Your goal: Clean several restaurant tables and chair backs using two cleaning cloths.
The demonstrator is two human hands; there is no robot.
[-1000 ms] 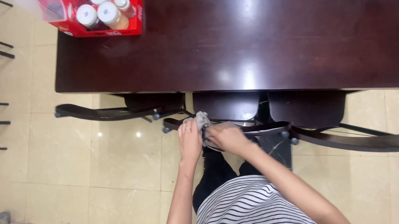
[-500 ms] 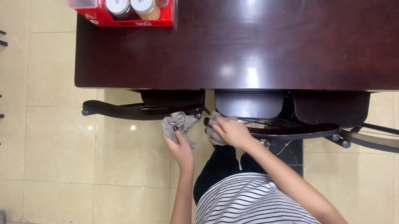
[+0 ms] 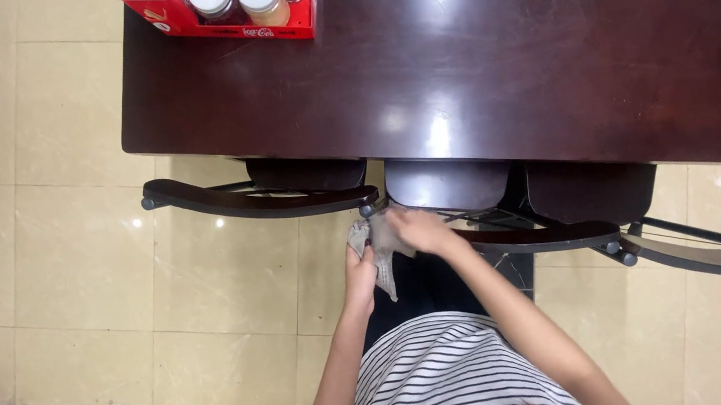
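Grey cloth [image 3: 374, 249] hangs between the person's two hands just in front of the near edge of the dark wooden table [image 3: 545, 45], over the gap between two pushed-in chairs. Half a second ago it sat bunched at the left hand [image 3: 359, 273]; now it droops longer, with the right hand [image 3: 419, 230] pinching its upper part and the left hand's fingers closed on its lower left edge, so the rag appears to be getting opened out or refolded rather than rubbed on anything. The view has also slid, bringing the red caddy [image 3: 230, 9] of white-lidded jars closer to the far left corner.
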